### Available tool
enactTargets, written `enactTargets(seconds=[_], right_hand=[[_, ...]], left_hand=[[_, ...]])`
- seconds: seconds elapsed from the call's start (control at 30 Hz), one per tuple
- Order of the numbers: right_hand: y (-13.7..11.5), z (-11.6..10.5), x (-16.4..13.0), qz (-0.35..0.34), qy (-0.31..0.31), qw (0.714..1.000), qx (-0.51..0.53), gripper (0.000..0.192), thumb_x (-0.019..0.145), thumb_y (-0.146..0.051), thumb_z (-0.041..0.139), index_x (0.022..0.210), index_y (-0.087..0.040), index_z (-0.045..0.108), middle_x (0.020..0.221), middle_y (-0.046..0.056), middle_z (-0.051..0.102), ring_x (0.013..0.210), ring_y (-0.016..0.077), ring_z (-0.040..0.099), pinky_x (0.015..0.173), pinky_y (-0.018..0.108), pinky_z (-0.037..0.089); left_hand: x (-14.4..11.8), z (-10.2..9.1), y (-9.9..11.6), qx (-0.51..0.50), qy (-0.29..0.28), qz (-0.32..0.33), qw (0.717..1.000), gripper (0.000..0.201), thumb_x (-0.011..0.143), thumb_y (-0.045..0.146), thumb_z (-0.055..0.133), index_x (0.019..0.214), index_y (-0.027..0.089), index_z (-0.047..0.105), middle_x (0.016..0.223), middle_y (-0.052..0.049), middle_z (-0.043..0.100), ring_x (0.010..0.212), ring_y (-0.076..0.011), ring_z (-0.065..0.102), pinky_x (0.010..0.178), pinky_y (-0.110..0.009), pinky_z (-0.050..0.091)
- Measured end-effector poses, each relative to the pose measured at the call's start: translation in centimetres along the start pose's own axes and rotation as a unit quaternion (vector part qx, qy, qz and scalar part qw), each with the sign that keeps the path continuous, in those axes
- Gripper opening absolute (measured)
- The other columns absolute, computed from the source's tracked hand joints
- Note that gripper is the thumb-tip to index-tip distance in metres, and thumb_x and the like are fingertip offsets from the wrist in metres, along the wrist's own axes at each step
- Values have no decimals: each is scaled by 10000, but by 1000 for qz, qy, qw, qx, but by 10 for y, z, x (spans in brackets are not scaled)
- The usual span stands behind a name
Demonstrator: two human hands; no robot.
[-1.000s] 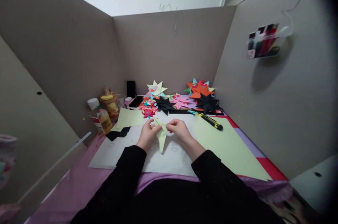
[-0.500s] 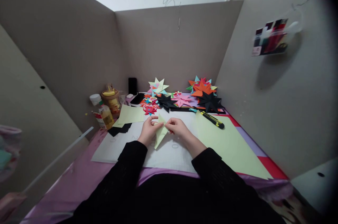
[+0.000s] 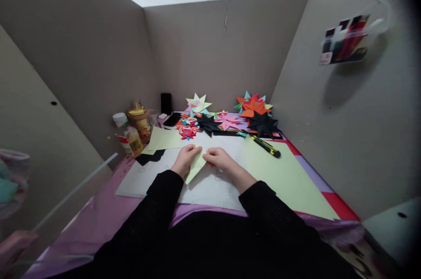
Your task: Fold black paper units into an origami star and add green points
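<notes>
Our pale green folded paper [image 3: 194, 168] sits between both hands, just above the white mat [image 3: 210, 187] near the front edge of the surface. It is a long tapered wedge: wide end up at the fingertips, point running down and toward our left, ending just beside the left sleeve. Long axis is diagonal, upper right to lower left.

Left hand [image 3: 186, 160]: fingers closed in a pinch on the paper's upper left edge. Right hand [image 3: 221, 160]: fingers closed on the upper right corner. Thumbs nearly meet over the top of the piece. Both hands equally near; the paper hangs below and between them, more under the left.

Outward:
- Large pale green sheet [image 3: 283, 178] flat to the right, well apart from the hands.
- Yellow-and-black utility knife [image 3: 265, 146] lying at that sheet's far edge.
- Smaller green sheet [image 3: 164, 138] over black paper [image 3: 149, 157], left of the left hand.
- Glue bottle [image 3: 133, 138] and jar [image 3: 140, 122] at the far left.
- Finished paper stars [image 3: 230, 119] in many colours along the back wall, small scraps [image 3: 187, 130] in front.
- Dark phone [image 3: 165, 102] upright at the back.

Nothing lies between the hands and the mat beneath the paper's point.
</notes>
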State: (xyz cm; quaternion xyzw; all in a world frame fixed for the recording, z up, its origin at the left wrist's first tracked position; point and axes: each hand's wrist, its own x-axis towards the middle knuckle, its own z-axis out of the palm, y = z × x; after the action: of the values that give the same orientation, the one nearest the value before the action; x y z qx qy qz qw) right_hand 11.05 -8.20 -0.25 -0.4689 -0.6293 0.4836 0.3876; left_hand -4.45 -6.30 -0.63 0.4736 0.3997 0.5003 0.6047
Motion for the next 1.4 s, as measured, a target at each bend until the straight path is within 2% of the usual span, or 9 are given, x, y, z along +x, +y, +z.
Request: enactTargets(seconds=[0.1,0.23,0.37,0.5,0.77,0.97,1.17,1.3,1.4], right_hand=[[-1,-3,-5,-1,-36,999,-3,262,725,-299,597,513,-185,491,429,-41,490,383,75,385,404,204,262],[-1,-10,-9,-13,-43,999,-7,275,729,-314,598,514,-185,486,445,-36,499,398,78,381,419,212,251],[0,-13,-3,-53,43,998,-14,309,744,-388,588,539,-197,458,474,-52,471,451,90,381,476,224,285],[2,-15,3,-93,125,987,-25,315,742,-422,589,561,-203,452,518,-54,460,511,110,392,520,237,298],[7,-29,7,-125,200,972,-13,333,776,-443,571,568,-205,471,528,-45,468,524,125,412,538,251,315],[7,-43,10,-121,232,965,13,344,793,-455,552,569,-211,457,516,-43,471,493,117,394,514,247,311],[-2,-37,5,-88,138,986,12,340,749,-478,575,572,-208,469,512,-40,496,467,105,407,483,232,321],[-17,-19,4,-35,24,999,-23,311,706,-437,625,546,-193,518,453,-30,510,431,109,426,448,228,309],[-37,-12,14,-16,18,998,-63,268,714,-367,636,543,-194,523,456,-32,518,440,103,420,457,223,277]], left_hand=[[7,-6,0,-10,25,4,1000,352,634,347,733,540,174,441,452,73,443,388,-57,401,417,-200,289],[14,-18,5,-24,56,11,998,258,681,358,698,674,155,540,590,30,562,490,-63,495,456,-182,317],[8,-18,8,-27,9,-6,1000,423,694,433,714,1011,196,561,811,-8,659,631,-103,611,543,-195,418],[-3,-9,4,14,-55,-43,997,689,517,232,866,1122,169,543,709,-16,677,557,-132,616,525,-214,430],[-1,-14,6,42,-71,-59,995,255,650,240,796,825,104,669,756,-89,708,507,-87,582,472,-188,408],[6,-19,3,31,-18,-61,998,216,721,247,746,865,110,663,767,-90,693,572,-112,619,498,-196,443],[7,-15,13,0,-3,-26,1000,390,780,418,683,1060,154,620,890,-74,673,747,-127,636,600,-197,465],[11,-14,26,-7,-60,-44,997,564,596,278,845,1094,164,608,687,10,628,553,-92,572,511,-186,399],[22,-16,34,-17,-74,-53,996,494,549,246,865,968,142,624,619,21,608,499,-93,545,491,-198,379]])
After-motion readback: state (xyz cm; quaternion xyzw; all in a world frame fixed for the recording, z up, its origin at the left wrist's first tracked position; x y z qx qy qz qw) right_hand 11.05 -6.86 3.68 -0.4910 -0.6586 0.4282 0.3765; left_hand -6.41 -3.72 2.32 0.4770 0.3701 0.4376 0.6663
